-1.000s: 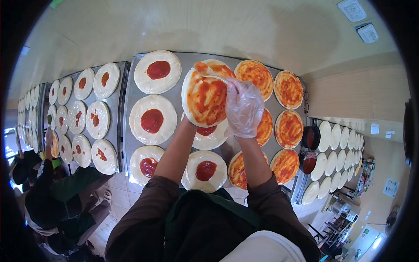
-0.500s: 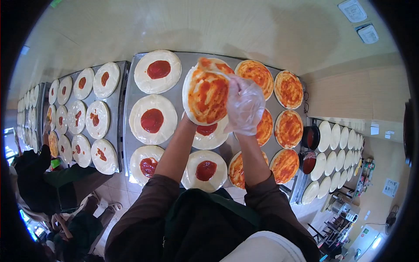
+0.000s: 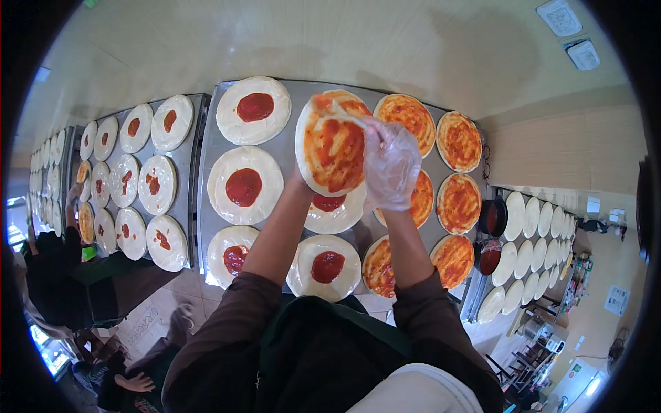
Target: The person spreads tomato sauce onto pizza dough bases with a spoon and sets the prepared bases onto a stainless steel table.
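A round pizza base with red sauce smeared over it is raised above the tray. My left hand supports it from below; its fingers are hidden under the dough. In a clear plastic glove, my right hand reaches over the base's upper right edge. Its sauce-coated fingers lie stretched out across the top of the dough, slightly blurred. Left of the raised base is a dough round with a pool of sauce at its centre. To the right lies a sauced pizza base.
Under the rounds is a metal tray. Two dark sauce pots stand at its right, beside another tray of plain dough rounds. At left, a co-worker reaches over a further tray of sauce-dotted rounds. Another person's hand shows at lower left.
The raised base has shifted slightly right with my hands, and my gloved fingers still lie on its upper part. At lower left, the other person has changed position.
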Demonstrator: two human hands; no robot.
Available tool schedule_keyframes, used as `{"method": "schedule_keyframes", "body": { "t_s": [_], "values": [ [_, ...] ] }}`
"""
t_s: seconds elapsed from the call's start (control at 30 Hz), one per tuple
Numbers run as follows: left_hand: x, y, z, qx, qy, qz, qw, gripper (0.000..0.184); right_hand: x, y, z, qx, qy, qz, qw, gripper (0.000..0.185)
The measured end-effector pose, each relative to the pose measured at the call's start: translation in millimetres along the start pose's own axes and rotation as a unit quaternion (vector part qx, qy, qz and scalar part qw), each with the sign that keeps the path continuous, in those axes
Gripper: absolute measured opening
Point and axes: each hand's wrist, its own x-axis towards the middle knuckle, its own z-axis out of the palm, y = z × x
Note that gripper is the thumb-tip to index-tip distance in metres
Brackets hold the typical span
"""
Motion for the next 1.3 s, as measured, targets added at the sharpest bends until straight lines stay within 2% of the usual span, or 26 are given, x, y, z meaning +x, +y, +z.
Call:
{"method": "schedule_keyframes", "body": {
  "t_s": [0.1, 0.13, 0.23, 0.27, 0.37, 0.4, 0.5, 0.53, 0.63, 0.67, 0.77, 0.8, 0.83, 0.9, 0.93, 1.03, 1.07, 1.13, 1.23, 1.3],
  "values": [
    [4, 3, 33, 0.121, 0.025, 0.062, 0.990, 0.053, -6, -15, -14, -0.012, -0.021, -0.082, 0.996, 0.011],
    [6, 5, 36, 0.047, -0.011, 0.017, 0.999, 0.053, -4, -10, -12, -0.008, 0.013, -0.109, 0.994, 0.010],
    [4, 1, 45, 0.096, 0.028, 0.033, 0.994, 0.052, 12, 0, -11, 0.039, -0.019, -0.058, 0.997, 0.009],
    [8, 3, 48, 0.018, -0.019, 0.011, 1.000, 0.051, 10, -2, -14, 0.026, -0.014, -0.102, 0.994, 0.009],
    [5, 6, 53, 0.039, -0.059, 0.016, 0.997, 0.050, -15, -14, -35, -0.039, -0.075, -0.119, 0.989, 0.010],
    [2, 7, 65, 0.050, -0.045, 0.036, 0.997, 0.049, -20, -14, -40, -0.044, -0.098, -0.097, 0.989, 0.011],
    [9, 9, 55, 0.063, -0.016, 0.033, 0.997, 0.049, -11, -9, -35, -0.026, -0.049, -0.113, 0.992, 0.011],
    [11, 10, 53, 0.057, -0.042, 0.037, 0.997, 0.050, -8, -7, -34, -0.013, -0.051, -0.119, 0.991, 0.011],
    [16, 17, 47, 0.023, -0.034, 0.056, 0.998, 0.053, -18, -18, -52, -0.065, -0.094, -0.112, 0.987, 0.012],
    [16, 22, 44, -0.015, -0.027, 0.042, 0.999, 0.056, -23, -16, -55, -0.068, -0.088, -0.098, 0.989, 0.012],
    [14, 26, 37, -0.083, -0.048, 0.078, 0.992, 0.058, -33, -9, -63, -0.086, -0.075, -0.073, 0.991, 0.013],
    [16, 22, 35, -0.050, -0.075, 0.118, 0.989, 0.061, -34, -14, -61, -0.097, -0.068, -0.077, 0.990, 0.013],
    [16, 22, 33, -0.031, -0.061, 0.135, 0.989, 0.061, -34, -16, -60, -0.107, -0.060, -0.083, 0.989, 0.013],
    [14, 25, 34, 0.009, -0.034, 0.170, 0.985, 0.062, -41, -10, -62, -0.122, -0.045, -0.043, 0.991, 0.013],
    [13, 26, 36, 0.029, -0.055, 0.182, 0.981, 0.062, -43, -6, -63, -0.130, -0.040, -0.025, 0.990, 0.013],
    [12, 21, 41, 0.015, -0.087, 0.201, 0.976, 0.063, -47, -6, -62, -0.130, -0.014, -0.020, 0.991, 0.013],
    [14, 23, 27, 0.126, -0.043, 0.241, 0.961, 0.063, -48, -7, -61, -0.136, -0.022, -0.013, 0.990, 0.013],
    [13, 25, 30, 0.174, -0.024, 0.238, 0.955, 0.063, -52, -8, -59, -0.144, -0.038, -0.001, 0.989, 0.014],
    [11, 27, 41, 0.147, -0.044, 0.178, 0.972, 0.063, -43, 8, -59, -0.081, 0.001, 0.055, 0.995, 0.014],
    [10, 28, 51, 0.140, -0.055, 0.149, 0.977, 0.063, -47, 0, -60, -0.095, -0.009, 0.021, 0.995, 0.014]
  ]
}}
